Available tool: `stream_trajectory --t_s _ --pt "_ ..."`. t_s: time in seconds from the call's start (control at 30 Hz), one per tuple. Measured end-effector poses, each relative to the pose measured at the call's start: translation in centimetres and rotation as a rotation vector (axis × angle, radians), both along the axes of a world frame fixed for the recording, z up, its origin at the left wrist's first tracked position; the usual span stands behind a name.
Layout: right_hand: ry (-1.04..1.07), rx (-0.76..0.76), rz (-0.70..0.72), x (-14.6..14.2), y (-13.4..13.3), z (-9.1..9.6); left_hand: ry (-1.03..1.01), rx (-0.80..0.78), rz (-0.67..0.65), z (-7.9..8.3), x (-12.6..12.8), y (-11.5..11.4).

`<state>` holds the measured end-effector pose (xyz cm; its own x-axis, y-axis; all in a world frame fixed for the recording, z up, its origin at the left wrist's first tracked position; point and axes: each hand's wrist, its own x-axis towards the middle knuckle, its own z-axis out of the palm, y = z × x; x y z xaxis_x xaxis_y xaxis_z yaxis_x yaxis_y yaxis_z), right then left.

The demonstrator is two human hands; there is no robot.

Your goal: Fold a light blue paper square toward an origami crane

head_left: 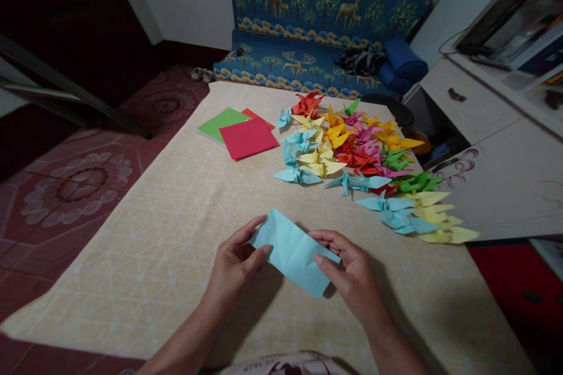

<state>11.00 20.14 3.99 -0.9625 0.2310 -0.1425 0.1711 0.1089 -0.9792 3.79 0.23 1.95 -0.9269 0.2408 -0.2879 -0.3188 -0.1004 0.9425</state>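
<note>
Between my two hands is a light blue sheet of origami paper (292,252), creased and folded into a roughly rectangular shape, held above the table. My left hand (237,258) pinches its left edge, thumb on top and fingers behind. At the right edge my right hand (345,266) grips it the same way. Beyond the paper, several folded paper cranes (321,155) in blue, yellow, red, orange, pink and green stand in rows. Left of these lie flat paper sheets, a red one (248,137) over a green one (224,123) and an orange one (260,117).
The table (176,228) has a cream patterned cloth. Behind it stands a blue bench with deer-print covers (303,29). A white cabinet (505,170) borders the table's right side. On the left are a metal frame (97,102) and a tiled floor (83,181).
</note>
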Motion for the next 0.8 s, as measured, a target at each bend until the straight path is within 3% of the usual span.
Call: stream_trajectory --t_s 0.57,0.7,0.8 --pt "-0.006 -0.009 -0.045 0.0 0.2 -0.8 -0.033 -0.042 -0.014 0.6 -0.2 0.1" --pt "-0.003 0.015 -0.114 -0.3 0.4 -1.2 0.048 -0.13 -0.077 -0.1 -0.4 -0.3" --pt "-0.004 -0.001 -0.126 -0.7 0.8 -1.7 0.259 -0.326 -0.115 -0.7 -0.4 -0.8"
